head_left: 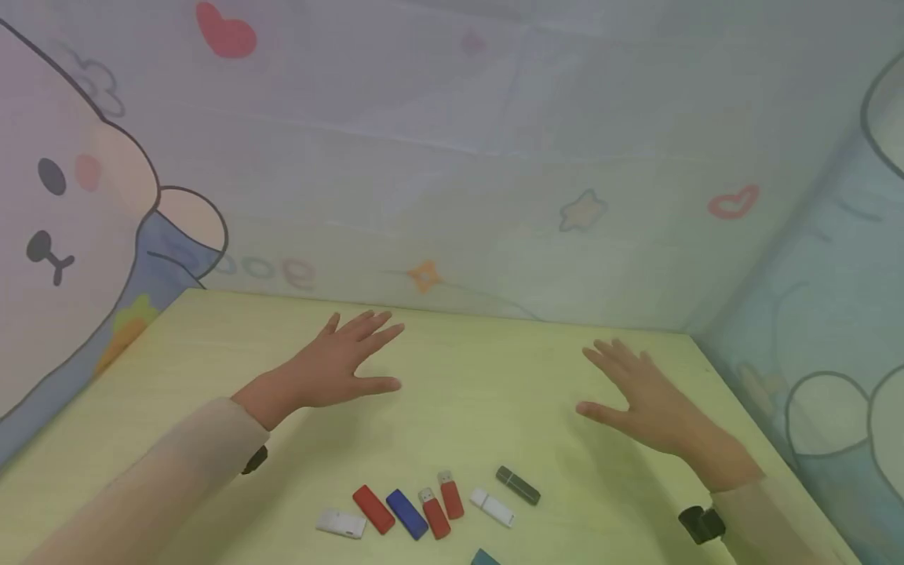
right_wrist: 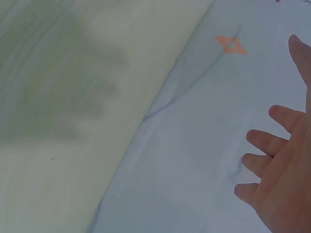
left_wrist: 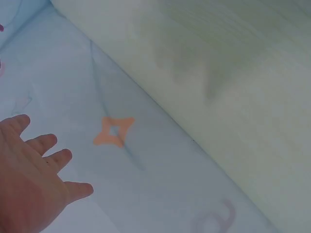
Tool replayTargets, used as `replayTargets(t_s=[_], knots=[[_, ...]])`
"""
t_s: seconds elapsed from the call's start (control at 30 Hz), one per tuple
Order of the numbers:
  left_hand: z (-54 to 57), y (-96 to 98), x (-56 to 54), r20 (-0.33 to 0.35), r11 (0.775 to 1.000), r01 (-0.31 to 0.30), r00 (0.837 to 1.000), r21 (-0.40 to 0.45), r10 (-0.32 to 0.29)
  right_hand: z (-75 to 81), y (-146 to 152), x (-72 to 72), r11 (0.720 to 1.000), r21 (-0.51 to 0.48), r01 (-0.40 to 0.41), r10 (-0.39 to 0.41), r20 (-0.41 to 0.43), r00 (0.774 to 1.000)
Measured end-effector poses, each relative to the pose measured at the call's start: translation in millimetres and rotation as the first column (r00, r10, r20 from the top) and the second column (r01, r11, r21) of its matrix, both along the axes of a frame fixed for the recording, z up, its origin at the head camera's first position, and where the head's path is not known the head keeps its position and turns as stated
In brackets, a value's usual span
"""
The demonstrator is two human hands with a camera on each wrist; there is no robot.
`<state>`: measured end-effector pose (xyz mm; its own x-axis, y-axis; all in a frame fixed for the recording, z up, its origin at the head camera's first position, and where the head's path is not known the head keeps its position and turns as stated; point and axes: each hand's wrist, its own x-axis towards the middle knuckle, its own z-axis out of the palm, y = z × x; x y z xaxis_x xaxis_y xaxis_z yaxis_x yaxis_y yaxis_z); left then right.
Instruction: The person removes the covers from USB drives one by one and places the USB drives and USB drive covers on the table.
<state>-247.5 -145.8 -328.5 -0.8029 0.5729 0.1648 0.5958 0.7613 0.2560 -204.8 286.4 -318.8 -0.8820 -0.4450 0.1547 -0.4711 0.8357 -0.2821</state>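
My left hand (head_left: 328,370) is held above the yellow table, its fingers spread and the thumb pointing right. On the other side my right hand (head_left: 646,400) hovers the same way, thumb towards the middle. Neither hand touches anything. Nearer the front lies a loose row of USB sticks: a white one (head_left: 341,523), a red one (head_left: 373,509), a blue one (head_left: 406,515), two red ones with bare metal plugs (head_left: 435,515), another white one (head_left: 492,508) and a dark grey one (head_left: 518,485). The left wrist view shows spread left fingers (left_wrist: 60,160); the right wrist view shows right fingers (right_wrist: 265,143).
The pale yellow table top (head_left: 466,377) ends at a cartoon-printed cloth (head_left: 452,196) behind, which also rises at the right. A blue-grey corner of some item (head_left: 484,558) is cut off by the bottom frame edge. Dark wrist devices (head_left: 701,524) sit at both wrists.
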Motion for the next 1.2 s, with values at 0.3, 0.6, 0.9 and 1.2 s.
replayTargets(t_s=[0.3,0.6,0.9,1.2], knots=[[-4.3,36.6,3.2,0.037,0.994,0.098,0.994,0.047,-0.100,-11.6,-18.0,17.3,0.998,-0.049,-0.047,0.047,-0.010,0.999],[-12.6,61.0,3.3,0.060,0.985,0.165,0.984,0.049,-0.168,-24.9,-33.8,39.1,0.995,-0.048,-0.084,0.080,-0.075,0.994],[-19.8,80.5,7.1,0.106,0.977,0.210,0.971,0.027,-0.212,-38.5,-44.4,49.1,0.996,-0.025,-0.091,0.088,-0.104,0.991],[-30.7,98.7,11.8,0.164,0.962,0.271,0.949,0.019,-0.271,-51.0,-53.2,53.0,0.997,-0.024,-0.073,0.073,0.006,0.997]])
